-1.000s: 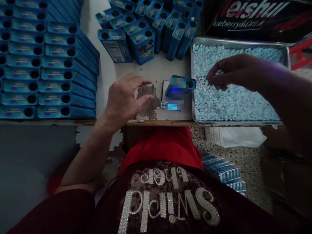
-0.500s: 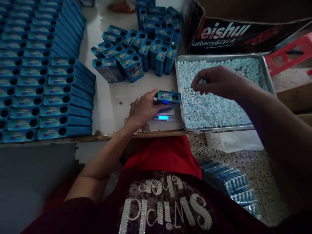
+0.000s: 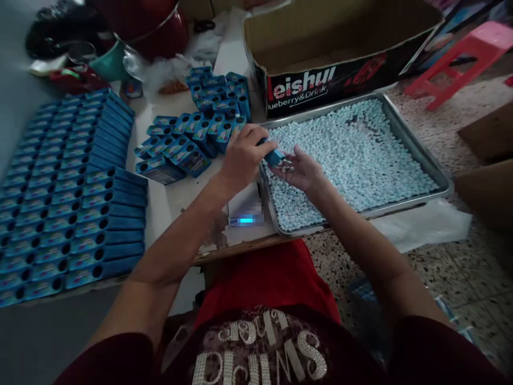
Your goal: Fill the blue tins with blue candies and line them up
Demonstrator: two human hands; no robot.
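Observation:
My left hand grips a small blue candy box and holds it tilted over the left side of a metal tray. Under the box's lower end, my right hand is palm up with its fingers spread, and a few pale bits seem to lie on the fingers. Pale blue and white candies fill most of the tray. Below my left hand a small digital scale with a lit blue display sits on the table, its pan bare.
Rows of blue boxes cover the table's left side. A looser group of boxes stands in the middle. Behind the tray is a large open carton. A red stool stands to the right.
My left hand has lifted the candy box off the scale and tipped it over the tray. My right hand has come from above the candies to below the box, turning palm up. The view has shifted.

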